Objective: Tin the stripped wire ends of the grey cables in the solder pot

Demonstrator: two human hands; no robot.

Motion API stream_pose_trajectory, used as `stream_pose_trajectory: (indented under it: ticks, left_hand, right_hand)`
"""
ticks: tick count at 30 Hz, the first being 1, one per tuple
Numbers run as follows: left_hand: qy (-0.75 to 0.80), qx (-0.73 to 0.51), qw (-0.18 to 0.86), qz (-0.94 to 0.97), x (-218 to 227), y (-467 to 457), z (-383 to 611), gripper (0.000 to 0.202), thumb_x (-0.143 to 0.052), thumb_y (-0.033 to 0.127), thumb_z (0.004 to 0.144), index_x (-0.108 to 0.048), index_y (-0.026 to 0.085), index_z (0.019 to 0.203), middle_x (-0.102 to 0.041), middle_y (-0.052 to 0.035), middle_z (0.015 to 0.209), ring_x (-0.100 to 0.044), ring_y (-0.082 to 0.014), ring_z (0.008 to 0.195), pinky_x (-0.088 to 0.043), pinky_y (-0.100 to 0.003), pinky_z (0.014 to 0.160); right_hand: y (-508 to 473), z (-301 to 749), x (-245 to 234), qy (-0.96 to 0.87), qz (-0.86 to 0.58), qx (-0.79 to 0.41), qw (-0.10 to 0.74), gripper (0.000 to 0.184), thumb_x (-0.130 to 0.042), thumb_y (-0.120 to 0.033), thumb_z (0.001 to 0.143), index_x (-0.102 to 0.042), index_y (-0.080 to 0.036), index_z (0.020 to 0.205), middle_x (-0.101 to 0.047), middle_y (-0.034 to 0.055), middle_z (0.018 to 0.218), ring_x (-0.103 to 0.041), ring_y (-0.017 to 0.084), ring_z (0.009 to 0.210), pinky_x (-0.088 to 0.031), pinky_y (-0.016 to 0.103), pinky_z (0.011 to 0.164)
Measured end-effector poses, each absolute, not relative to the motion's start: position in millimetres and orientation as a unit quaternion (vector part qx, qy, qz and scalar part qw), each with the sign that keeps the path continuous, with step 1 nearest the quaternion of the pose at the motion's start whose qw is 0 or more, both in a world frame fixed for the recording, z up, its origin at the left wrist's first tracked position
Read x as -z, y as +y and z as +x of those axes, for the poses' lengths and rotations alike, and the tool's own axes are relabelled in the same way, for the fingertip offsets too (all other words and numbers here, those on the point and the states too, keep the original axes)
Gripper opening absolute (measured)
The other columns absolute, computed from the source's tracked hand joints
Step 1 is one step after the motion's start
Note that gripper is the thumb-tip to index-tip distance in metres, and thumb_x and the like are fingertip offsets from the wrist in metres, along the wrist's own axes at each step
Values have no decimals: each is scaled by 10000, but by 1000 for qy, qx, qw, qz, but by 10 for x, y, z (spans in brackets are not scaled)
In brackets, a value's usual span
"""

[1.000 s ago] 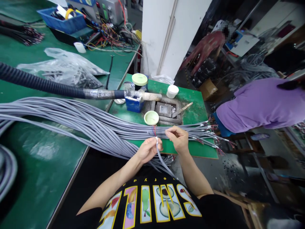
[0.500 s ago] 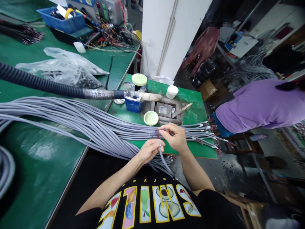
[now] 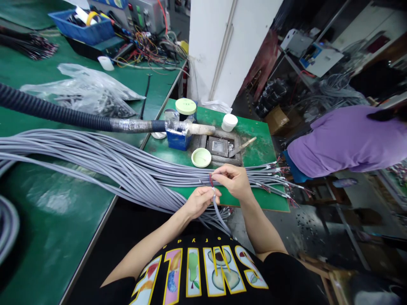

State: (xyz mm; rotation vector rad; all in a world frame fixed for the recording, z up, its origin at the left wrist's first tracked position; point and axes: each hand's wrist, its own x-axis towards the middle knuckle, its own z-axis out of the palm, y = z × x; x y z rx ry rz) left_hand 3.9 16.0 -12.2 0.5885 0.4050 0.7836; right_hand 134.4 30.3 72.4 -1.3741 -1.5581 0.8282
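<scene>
My left hand (image 3: 201,200) pinches a grey cable (image 3: 217,214) near its stripped end, and the rest of the cable hangs down toward my shirt. Thin red and dark wires (image 3: 211,180) stick up from that end. The fingertips of my right hand (image 3: 233,180) are closed on the tips of these wires. Just behind both hands, a thick bundle of grey cables (image 3: 127,156) runs across the bench from the left. Its stripped ends (image 3: 282,182) fan out at the right, with small coloured wires showing.
Behind the bundle sit a solder pot (image 3: 218,147), a flat scraper (image 3: 243,147), a shallow pale dish (image 3: 201,157), a white tub (image 3: 229,122) and a blue box (image 3: 178,140). A black corrugated hose (image 3: 63,108) reaches in from the left. A person in purple (image 3: 346,140) is at the right.
Both hands stay almost in place with the cable end between them. In the background at upper right, a person has moved out of sight behind the pillar area.
</scene>
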Motion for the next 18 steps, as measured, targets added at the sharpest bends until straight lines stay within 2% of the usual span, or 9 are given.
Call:
stream_pose_trajectory:
  ticks: [4,10,14,16,18]
  left_hand:
    - [235,-403,835,292,158,160,52,404,-780,503,615,-719,122,734,-645,-35,599,-541,-103,565,-415,-232,605]
    - [275,-433,786,345,179,136,64,365,-747,481,671,-726,126,755,-679,-46,669,-549,-109,617,-426,-242,649]
    - [233,-414,835,276,143,130,41,374,-779,468,636,-714,114,740,-648,-42,613,-554,-107,577,-432,-235,600]
    - [206,-409,859,229,136,150,19,357,-786,442,639,-706,115,758,-633,-31,603,-552,-95,557,-436,-221,579]
    - [187,-411,871,193,127,190,-7,341,-793,410,642,-701,115,786,-632,-25,615,-557,-88,555,-448,-210,572]
  right_hand:
    - [264,1289,-565,-550,-552,-376,501,109,-693,-279,703,-694,-172,685,-562,-23,549,-447,85,500,-348,225,479]
    - [308,1225,-437,-427,-490,-446,615,153,-667,-305,717,-603,-175,666,-338,-91,434,-249,40,385,-215,199,391]
    - [402,1455,-570,-414,-430,-368,713,114,-644,-277,742,-591,-195,684,-307,-102,439,-211,34,362,-210,199,385]
    - [365,1583,-616,-473,-445,-306,696,81,-620,-254,783,-617,-206,718,-376,-80,472,-295,51,377,-275,212,400]
    - [263,1663,-613,-589,-471,-236,613,64,-600,-220,813,-664,-223,803,-530,-26,591,-480,98,501,-415,257,496]
